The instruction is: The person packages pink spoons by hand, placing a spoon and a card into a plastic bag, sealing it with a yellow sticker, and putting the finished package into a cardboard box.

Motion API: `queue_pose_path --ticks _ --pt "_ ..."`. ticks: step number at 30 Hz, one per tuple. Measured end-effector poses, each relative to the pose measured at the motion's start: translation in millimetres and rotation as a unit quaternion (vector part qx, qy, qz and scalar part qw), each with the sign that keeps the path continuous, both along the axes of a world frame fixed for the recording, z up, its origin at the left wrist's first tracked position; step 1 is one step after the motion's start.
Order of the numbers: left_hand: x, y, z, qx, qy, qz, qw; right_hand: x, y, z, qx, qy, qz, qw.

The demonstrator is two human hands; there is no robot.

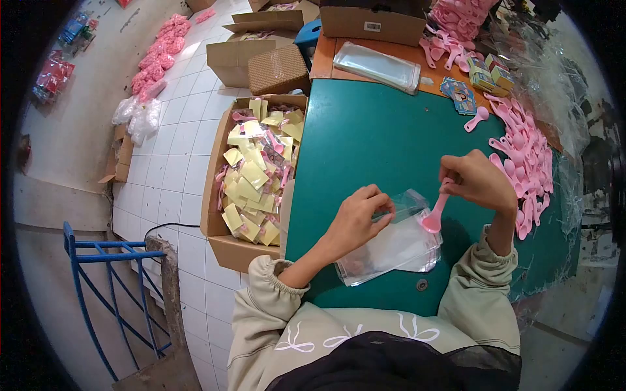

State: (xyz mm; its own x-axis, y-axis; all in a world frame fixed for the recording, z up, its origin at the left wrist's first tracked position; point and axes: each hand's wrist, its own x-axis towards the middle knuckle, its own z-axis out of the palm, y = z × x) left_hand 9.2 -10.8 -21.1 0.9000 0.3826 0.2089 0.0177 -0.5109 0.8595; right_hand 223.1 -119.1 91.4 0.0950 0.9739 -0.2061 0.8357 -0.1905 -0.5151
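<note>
A pink spoon hangs bowl-down from my right hand, its handle end pinched between thumb and fingers. The bowl overlaps the right edge of a stack of clear plastic bags lying on the green table. My left hand is over the left part of the stack, thumb and fingers curled together at the top bag, whose upper end is lifted and crinkled near the spoon. To the right of my right hand lies a large heap of pink spoons, with one loose spoon apart from it.
Left of the green table stands a cardboard box full of packed bags with yellow cards. At the back are a pack of clear sleeves, picture cards and small yellow boxes. A blue metal frame stands lower left.
</note>
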Motion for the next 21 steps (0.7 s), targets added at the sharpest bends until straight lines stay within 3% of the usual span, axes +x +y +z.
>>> queue_pose_path --ticks 3,6,12,15,21 --pt "1.1 -0.7 0.3 0.001 -0.001 -0.027 1.0 3.1 -10.0 13.1 0.03 0.008 -0.047 0.998" --pt "1.8 -1.8 -0.3 -0.1 0.025 -0.056 0.993 4.1 -14.0 19.6 0.036 0.022 -0.068 0.997" --pt "1.2 -0.1 2.4 -0.085 0.049 -0.109 0.989 4.0 -3.5 0.2 0.096 0.035 -0.027 0.994" --pt "0.2 2.3 3.7 -0.062 -0.001 -0.148 0.987 -0.3 2.4 -7.2 0.08 0.012 -0.037 0.996" --pt "-0.8 13.5 -0.1 -0.134 -0.026 -0.228 0.964 -1.4 5.7 -14.7 0.089 -0.014 -0.02 0.996"
